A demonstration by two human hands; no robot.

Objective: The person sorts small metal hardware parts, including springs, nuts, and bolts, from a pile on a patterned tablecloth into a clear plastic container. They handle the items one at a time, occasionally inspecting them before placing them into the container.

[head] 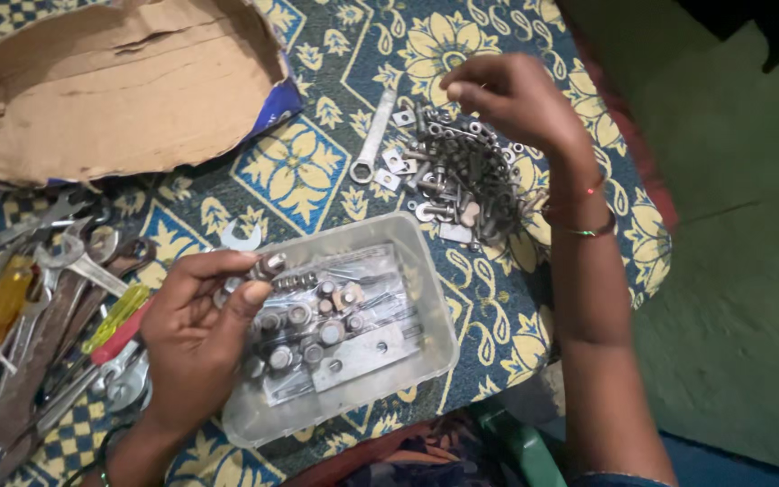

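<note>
Pinching a bolt (268,266) over the plastic tub (426,271), the left hand (196,316); right hand (507,95) closed above loose hardware (462,176).

Home repair corner, as I see it.
Patterned cloth (299,171) covers the surface; spanners (56,271) at nine o'clock, loose bolts (462,176) at one.

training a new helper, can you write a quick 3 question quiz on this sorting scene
1. True or false: the left hand holds a bolt over the clear plastic tub.
2. Where is the right hand? A) over the loose pile of bolts and nuts B) on the torn cardboard C) inside the tub
3. What lies left of the tub on the patterned cloth?

Key: 1 true; 2 A; 3 spanners and screwdrivers.
</note>
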